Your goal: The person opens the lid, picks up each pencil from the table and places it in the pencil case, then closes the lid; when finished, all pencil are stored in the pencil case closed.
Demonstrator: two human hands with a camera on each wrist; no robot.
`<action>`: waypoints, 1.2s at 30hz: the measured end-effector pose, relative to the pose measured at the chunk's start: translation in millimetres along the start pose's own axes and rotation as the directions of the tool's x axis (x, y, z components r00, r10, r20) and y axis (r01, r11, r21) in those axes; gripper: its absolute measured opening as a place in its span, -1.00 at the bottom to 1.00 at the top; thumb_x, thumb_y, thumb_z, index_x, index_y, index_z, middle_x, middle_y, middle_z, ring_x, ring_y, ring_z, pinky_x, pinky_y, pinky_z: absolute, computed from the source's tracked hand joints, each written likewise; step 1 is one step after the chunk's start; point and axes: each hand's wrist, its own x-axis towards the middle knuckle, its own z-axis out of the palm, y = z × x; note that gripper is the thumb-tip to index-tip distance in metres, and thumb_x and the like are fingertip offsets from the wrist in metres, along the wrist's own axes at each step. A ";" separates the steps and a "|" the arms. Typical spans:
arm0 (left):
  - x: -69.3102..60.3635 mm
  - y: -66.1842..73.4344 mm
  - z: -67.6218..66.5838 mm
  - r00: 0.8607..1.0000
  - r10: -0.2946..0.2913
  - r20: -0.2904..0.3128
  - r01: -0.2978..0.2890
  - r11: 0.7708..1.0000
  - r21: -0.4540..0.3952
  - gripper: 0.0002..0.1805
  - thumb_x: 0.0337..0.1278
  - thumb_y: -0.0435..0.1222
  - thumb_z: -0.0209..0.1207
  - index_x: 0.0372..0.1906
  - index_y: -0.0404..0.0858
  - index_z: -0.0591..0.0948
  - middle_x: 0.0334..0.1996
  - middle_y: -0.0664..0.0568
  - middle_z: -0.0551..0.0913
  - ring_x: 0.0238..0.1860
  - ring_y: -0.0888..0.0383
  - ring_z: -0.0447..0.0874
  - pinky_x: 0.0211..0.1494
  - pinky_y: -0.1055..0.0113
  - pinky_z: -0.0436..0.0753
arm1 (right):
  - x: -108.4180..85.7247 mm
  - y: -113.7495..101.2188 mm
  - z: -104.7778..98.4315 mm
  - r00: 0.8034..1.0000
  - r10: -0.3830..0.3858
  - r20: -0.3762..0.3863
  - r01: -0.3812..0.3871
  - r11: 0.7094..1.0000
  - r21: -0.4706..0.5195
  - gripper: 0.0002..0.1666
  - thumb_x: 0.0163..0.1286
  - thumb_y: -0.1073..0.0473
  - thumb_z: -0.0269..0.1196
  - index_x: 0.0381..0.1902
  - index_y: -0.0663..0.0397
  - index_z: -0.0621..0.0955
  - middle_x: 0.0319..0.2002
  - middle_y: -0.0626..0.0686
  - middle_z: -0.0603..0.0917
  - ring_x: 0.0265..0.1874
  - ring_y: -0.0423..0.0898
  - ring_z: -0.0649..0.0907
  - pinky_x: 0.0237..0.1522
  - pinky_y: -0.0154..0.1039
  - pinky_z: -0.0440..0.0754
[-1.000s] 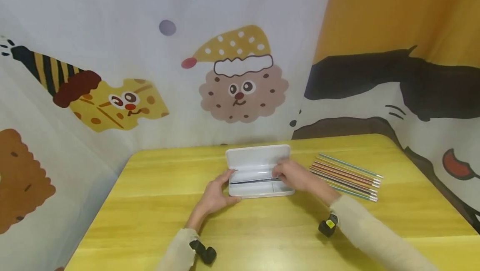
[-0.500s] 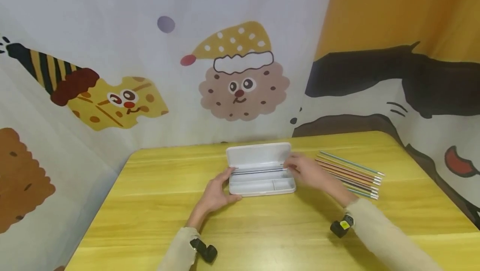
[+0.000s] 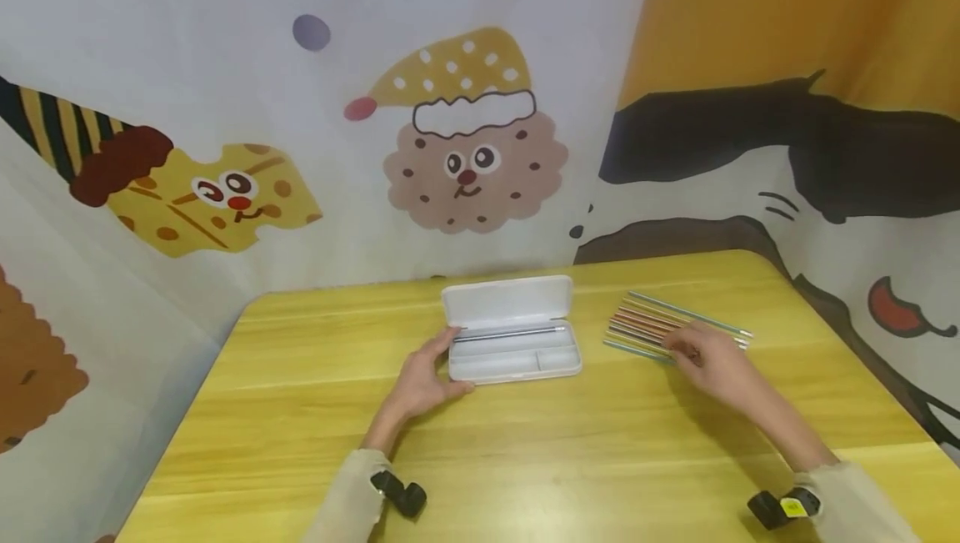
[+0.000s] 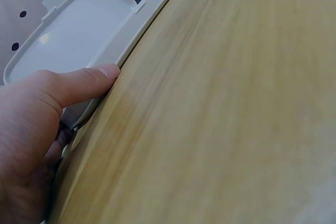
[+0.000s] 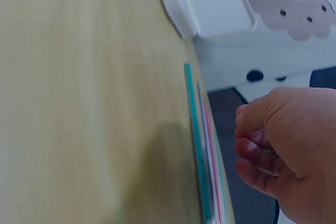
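Observation:
A white pencil case (image 3: 491,366) lies with its lid raised. One dark pencil (image 3: 510,334) with a pale end rests along its back compartment. My left hand (image 3: 420,380) grips the case's left end; in the left wrist view the thumb of that hand (image 4: 37,114) presses the front edge, while its other fingers are partly hidden. Over a row of several pencils (image 3: 637,322) in different colours is my right hand (image 3: 712,364). In the right wrist view this hand (image 5: 299,150) has loosely bent fingers with nothing between them, apart from the teal pencil (image 5: 197,129).
All this sits on a yellow wood-grain table (image 3: 315,443). Behind its far edge hangs a curtain (image 3: 330,143) printed with cartoon food. The pencils lie to the right of the case, with a gap of tabletop between.
My right hand laid the dark pencil into the back compartment, let it go and moved right to above the loose pencils. My left hand stays on the case.

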 end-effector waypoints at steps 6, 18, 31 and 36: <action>0.3 -1.8 -0.6 1.000 0.001 0.002 -0.001 1.000 0.024 0.06 -0.21 -0.19 0.60 0.50 -0.16 0.33 0.47 -0.17 0.26 0.43 -0.15 0.25 0.46 -0.02 0.23 | -32.4 12.9 -9.4 0.999 0.051 -0.019 -0.052 0.995 -0.080 -0.69 -0.07 0.51 0.47 -0.33 0.19 0.70 -0.38 -0.02 0.61 -0.42 -0.05 0.57 -0.46 -0.12 0.57; 4.7 -5.2 -1.3 1.000 0.012 0.011 -0.012 1.000 0.006 0.04 -0.19 -0.21 0.59 0.50 -0.16 0.33 0.48 -0.16 0.24 0.43 -0.12 0.26 0.45 0.03 0.26 | -46.1 25.1 -11.1 0.999 0.054 -0.007 -0.054 0.988 -0.144 -0.66 -0.14 0.50 0.49 -0.33 0.19 0.70 -0.36 0.04 0.62 -0.38 0.07 0.59 -0.40 -0.02 0.58; -1.7 -4.5 0.8 1.000 0.011 0.002 -0.011 1.000 0.023 0.05 -0.21 -0.18 0.59 0.49 -0.18 0.33 0.47 -0.21 0.24 0.44 -0.14 0.23 0.46 -0.02 0.24 | -50.7 20.1 -5.6 0.996 0.073 0.043 -0.064 0.982 -0.180 -0.60 -0.17 0.50 0.54 -0.33 0.14 0.70 -0.36 -0.04 0.59 -0.42 -0.05 0.56 -0.48 -0.14 0.59; 0.8 -4.2 2.6 1.000 0.020 0.004 -0.020 1.000 0.004 0.04 -0.19 -0.21 0.59 0.50 -0.19 0.33 0.48 -0.18 0.23 0.44 -0.11 0.24 0.46 0.04 0.25 | -49.3 22.4 -8.2 0.992 0.103 0.071 -0.090 0.981 -0.171 -0.62 -0.11 0.52 0.52 -0.30 0.17 0.69 -0.31 0.04 0.65 -0.33 0.08 0.64 -0.36 0.02 0.66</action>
